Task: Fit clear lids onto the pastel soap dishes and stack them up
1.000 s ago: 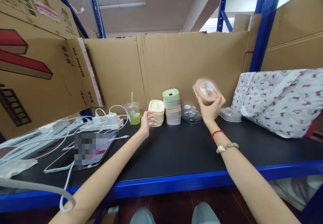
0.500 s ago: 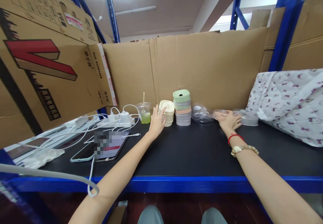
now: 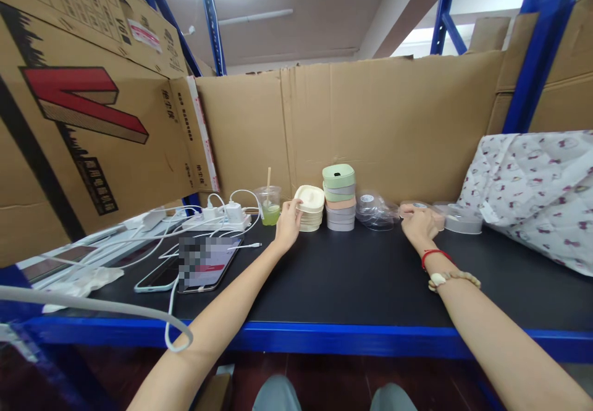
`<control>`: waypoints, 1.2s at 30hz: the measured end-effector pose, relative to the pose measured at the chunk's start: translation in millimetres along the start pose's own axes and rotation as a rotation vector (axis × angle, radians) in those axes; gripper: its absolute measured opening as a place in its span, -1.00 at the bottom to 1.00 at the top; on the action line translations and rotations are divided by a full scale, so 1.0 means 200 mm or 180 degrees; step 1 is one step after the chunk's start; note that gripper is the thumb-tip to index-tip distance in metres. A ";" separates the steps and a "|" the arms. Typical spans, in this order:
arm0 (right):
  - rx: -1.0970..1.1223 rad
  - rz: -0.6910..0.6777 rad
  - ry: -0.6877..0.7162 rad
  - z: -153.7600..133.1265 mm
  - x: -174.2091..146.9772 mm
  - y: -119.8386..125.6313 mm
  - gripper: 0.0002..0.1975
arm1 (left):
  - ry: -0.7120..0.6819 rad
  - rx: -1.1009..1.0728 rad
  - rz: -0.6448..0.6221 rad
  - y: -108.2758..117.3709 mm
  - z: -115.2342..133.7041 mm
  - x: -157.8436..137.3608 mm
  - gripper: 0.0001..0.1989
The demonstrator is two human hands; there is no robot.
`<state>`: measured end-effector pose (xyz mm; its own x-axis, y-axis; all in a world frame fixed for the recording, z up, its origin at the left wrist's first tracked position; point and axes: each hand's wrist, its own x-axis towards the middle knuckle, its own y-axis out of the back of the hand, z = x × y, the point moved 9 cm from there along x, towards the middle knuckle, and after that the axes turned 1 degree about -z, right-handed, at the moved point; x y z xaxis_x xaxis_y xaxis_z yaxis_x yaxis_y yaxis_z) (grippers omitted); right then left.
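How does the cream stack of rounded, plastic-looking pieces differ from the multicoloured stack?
Colour: the cream stack of rounded, plastic-looking pieces is one colour; the multicoloured stack of rounded pieces mixes green, greyish and peach.
Height: the multicoloured stack rises above the cream stack.
Contact: the left hand touches the cream stack's top; no hand touches the multicoloured stack.
Both stand on the black tabletop.

Before you, the short stack (image 3: 311,213) is showing plain cream, the taller stack (image 3: 340,204) is banding green, grey and peach, and the container (image 3: 438,218) is appearing pinkish beige. You are wearing a red cord (image 3: 438,252) and a beige beaded bracelet (image 3: 456,277). The fabric bag (image 3: 540,194) is displaying small purplish motifs on white; the black shelf (image 3: 352,281) is carrying a blue edge (image 3: 352,339).
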<state>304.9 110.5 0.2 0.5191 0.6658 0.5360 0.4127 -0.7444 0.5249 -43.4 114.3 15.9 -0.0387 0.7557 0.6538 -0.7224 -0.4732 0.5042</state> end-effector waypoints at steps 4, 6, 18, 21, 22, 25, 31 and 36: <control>0.0101 0.0413 0.0361 -0.18 -0.05 0.07 -0.67 | 0.0201 -0.0408 0.0419 0.07 0.02 0.00 -0.78; 0.0283 0.0586 0.0900 -0.34 -0.11 0.10 -0.66 | 0.0320 -0.0539 0.0458 0.07 0.04 -0.01 -0.77; 0.0715 -0.0300 0.2265 -0.73 -0.35 -0.13 -0.39 | 0.0775 -0.1036 0.0123 -0.05 -0.02 -0.05 -0.49; 0.1580 -0.0564 0.1663 -0.68 -0.30 -0.14 -0.27 | 0.0912 -0.1374 0.0091 -0.07 -0.02 -0.05 -0.51; 0.1904 -0.0659 0.1397 -0.66 -0.28 -0.15 -0.22 | 0.0999 -0.1530 0.0077 -0.08 -0.02 -0.06 -0.54; 0.2741 -0.1011 0.0489 -0.60 -0.23 -0.20 -0.14 | 0.1305 -0.1964 0.0040 -0.09 -0.02 -0.08 -0.69; 0.3732 -0.1416 -0.0372 -0.55 -0.21 -0.26 -0.25 | 0.1522 -0.1942 0.0035 -0.09 0.01 -0.11 -0.79; 0.2561 -0.0752 0.0767 -0.58 -0.16 -0.14 -0.35 | 0.1494 -0.1916 0.0041 -0.10 0.03 -0.13 -0.81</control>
<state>189.2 116.1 44.5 0.2183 0.7323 0.6451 0.9402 -0.3350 0.0622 -24.0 101.8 -7.8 -0.2420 0.9286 0.2812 -0.9664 -0.2566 0.0157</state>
